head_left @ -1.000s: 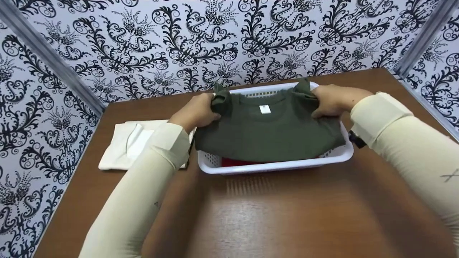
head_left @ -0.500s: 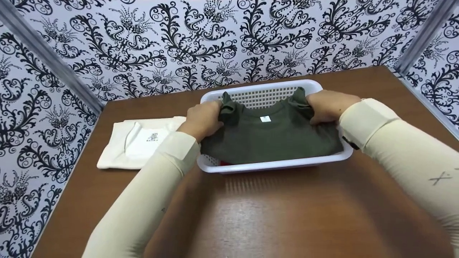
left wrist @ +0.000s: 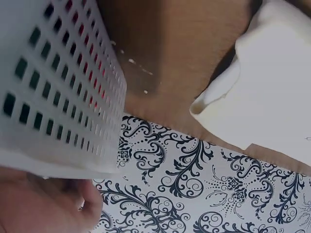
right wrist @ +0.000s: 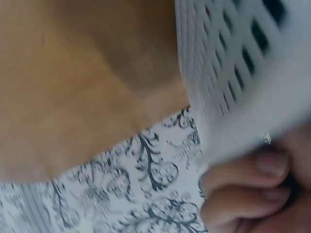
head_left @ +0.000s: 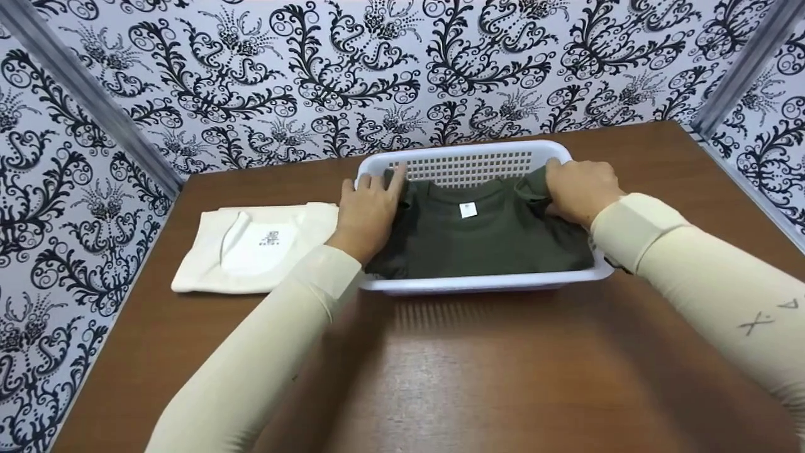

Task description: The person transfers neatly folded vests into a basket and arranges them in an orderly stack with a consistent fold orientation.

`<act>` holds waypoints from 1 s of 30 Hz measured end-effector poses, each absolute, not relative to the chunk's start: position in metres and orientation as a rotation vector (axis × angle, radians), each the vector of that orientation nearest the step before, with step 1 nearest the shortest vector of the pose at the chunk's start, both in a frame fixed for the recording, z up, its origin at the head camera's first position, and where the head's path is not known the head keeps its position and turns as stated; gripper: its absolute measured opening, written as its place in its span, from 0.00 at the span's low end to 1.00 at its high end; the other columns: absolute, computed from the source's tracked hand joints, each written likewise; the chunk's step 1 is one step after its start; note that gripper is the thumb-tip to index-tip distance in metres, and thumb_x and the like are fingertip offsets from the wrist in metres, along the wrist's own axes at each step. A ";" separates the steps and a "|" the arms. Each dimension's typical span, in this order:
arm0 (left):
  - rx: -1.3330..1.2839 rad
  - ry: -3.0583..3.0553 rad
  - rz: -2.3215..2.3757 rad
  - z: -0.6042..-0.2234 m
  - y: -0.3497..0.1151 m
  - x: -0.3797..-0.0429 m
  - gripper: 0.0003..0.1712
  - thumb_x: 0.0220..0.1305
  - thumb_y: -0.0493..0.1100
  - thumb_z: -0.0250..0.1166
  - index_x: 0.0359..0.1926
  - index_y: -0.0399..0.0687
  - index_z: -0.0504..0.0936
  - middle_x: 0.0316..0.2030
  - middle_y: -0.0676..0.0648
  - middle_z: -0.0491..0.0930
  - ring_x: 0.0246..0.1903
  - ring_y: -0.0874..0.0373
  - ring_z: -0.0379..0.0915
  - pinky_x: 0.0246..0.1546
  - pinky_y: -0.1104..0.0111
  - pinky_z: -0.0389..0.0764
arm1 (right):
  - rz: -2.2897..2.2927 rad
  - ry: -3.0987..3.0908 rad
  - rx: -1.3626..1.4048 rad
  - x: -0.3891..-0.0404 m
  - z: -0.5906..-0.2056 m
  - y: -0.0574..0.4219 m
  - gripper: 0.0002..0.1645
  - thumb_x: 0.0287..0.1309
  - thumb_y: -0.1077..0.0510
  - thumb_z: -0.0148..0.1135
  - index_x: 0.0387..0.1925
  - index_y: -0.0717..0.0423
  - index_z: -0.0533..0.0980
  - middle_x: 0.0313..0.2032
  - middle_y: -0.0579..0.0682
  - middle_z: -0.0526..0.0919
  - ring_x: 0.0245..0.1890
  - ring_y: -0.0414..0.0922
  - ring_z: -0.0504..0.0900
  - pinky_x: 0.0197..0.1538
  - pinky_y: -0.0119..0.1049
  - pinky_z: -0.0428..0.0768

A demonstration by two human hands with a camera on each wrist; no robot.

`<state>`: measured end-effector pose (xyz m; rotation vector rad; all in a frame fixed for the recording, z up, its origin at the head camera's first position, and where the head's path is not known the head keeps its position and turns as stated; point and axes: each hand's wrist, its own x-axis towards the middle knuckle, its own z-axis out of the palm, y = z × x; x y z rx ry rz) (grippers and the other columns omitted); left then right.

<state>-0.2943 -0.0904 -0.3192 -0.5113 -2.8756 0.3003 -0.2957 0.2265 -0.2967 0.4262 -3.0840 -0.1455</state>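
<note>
A folded dark green T-shirt (head_left: pixel 478 245) with a white neck label lies in a white plastic basket (head_left: pixel 484 288). At the basket's left end my left hand (head_left: pixel 368 217) rests on the shirt's shoulder, its fingers extended toward the back wall. My right hand (head_left: pixel 582 189) grips the opposite shoulder beside the right rim, with fingertips (right wrist: pixel 273 164) curled in the right wrist view. Under the basket rim in the left wrist view, part of the left hand (left wrist: pixel 53 206) shows. Red cloth (left wrist: pixel 92 73) appears through the basket's holes there.
Left of the basket, a folded cream garment (head_left: pixel 201 264) with a small dark print at its neck lies on the brown wooden table (head_left: pixel 453 371). A patterned black-and-white wall (head_left: pixel 352 82) rises behind the table, with another panel along the left.
The shirt has gone down into the basket, covering the red cloth in the head view. My left hand has loosened its grip and straightened its fingers; the right still holds its shoulder.
</note>
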 end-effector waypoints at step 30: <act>-0.630 -3.075 0.692 -0.329 -0.090 -0.291 0.24 0.76 0.48 0.46 0.66 0.51 0.76 0.75 0.44 0.60 0.78 0.43 0.45 0.73 0.34 0.40 | -0.530 -3.080 0.753 -0.296 -0.313 0.241 0.33 0.70 0.43 0.51 0.70 0.55 0.69 0.74 0.63 0.60 0.76 0.65 0.51 0.71 0.72 0.47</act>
